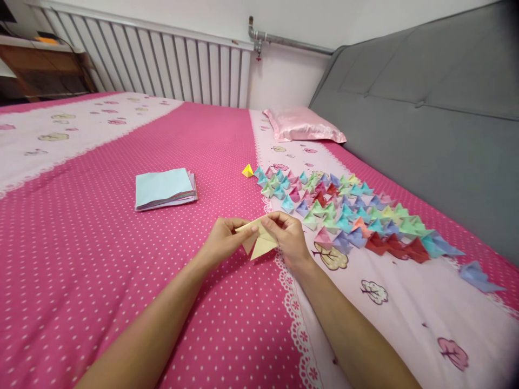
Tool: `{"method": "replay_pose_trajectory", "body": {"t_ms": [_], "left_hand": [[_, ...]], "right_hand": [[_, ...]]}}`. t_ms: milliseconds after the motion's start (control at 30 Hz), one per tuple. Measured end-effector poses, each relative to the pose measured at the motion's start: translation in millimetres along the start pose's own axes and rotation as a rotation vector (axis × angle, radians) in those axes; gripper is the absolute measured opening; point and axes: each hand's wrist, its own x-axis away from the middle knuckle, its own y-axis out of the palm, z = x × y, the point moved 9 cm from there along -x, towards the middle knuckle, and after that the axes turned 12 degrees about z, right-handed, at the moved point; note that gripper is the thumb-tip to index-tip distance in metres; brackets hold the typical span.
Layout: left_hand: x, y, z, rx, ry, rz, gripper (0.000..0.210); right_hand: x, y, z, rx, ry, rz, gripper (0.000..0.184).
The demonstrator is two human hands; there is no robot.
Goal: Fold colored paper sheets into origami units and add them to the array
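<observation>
A pale yellow folded paper (263, 246) is held up between my two hands, just above the bed. My left hand (227, 237) pinches its left edge, thumb on top. On the right edge, my right hand (288, 235) grips it between thumb and fingers. Two pointed flaps hang below the thumbs, with a gap between them. The fingertips behind the paper are hidden. Beyond and to the right of my hands, many small folded paper boats (344, 210) in several colours stand in rows. One bright yellow boat (247, 170) sits at their far left end.
A stack of paper sheets (164, 187), light blue on top, lies left of my hands. The pink dotted bedspread (101, 243) spreads underneath. A pink pillow (304, 124) rests near the grey headboard (413, 97); a white radiator (162, 59) lines the far wall.
</observation>
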Motion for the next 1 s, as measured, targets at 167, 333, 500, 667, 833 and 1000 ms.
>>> {"method": "replay_pose_trajectory", "body": {"t_ms": [167,333,500,667,833,1000], "left_hand": [[-3,-3.6,0,0.024,-0.001,0.042,0.033],[-5,-8.5,-2,0.001,-0.024,0.107,0.035],[-5,-8.6,-2,0.035,-0.042,0.108,0.038],[-3,-5.9,-2,0.115,-0.072,0.086,0.038],[0,0.7,1,0.229,-0.082,0.021,0.04],[4,3.9,-5,0.075,-0.136,-0.021,0.039]], "right_hand": [[-3,-4,3,-0.079,0.059,0.037,0.019],[-3,-6,5,-0.151,0.099,0.068,0.018],[-3,-5,5,-0.164,0.108,0.061,0.017],[-3,-4,6,-0.168,0.118,0.055,0.018],[-2,-2,6,-0.161,0.124,0.027,0.018],[3,6,9,-0.124,0.135,-0.063,0.016]]}}
